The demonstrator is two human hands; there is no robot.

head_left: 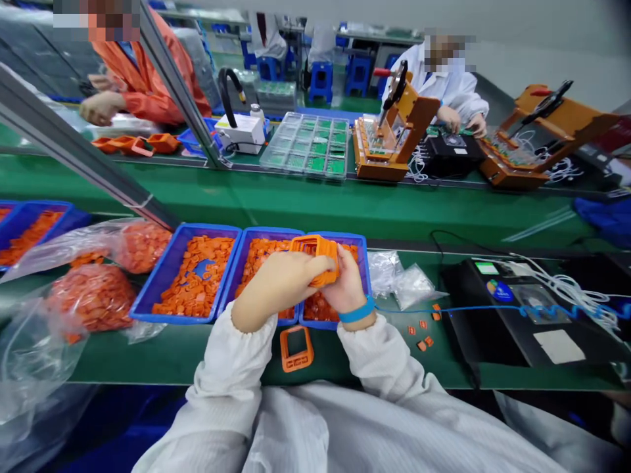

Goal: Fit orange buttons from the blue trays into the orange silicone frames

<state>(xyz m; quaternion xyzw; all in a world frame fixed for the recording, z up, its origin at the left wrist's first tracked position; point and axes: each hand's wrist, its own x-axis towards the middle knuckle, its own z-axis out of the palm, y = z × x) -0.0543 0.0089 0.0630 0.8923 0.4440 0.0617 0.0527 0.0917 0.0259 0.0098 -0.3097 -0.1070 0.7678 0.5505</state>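
Both my hands hold one orange plastic frame above the blue trays. My left hand is closed around its left side. My right hand, with a blue wrist strap, grips its right side. A second orange frame lies flat on the green table just in front of me, between my white sleeves. Under my hands, three blue trays hold several small orange parts.
Clear bags of orange parts lie at the left. A black device with white and blue cables sits at the right, loose orange bits beside it. Across the green belt, two people work near orange jigs and a clear tray of boards.
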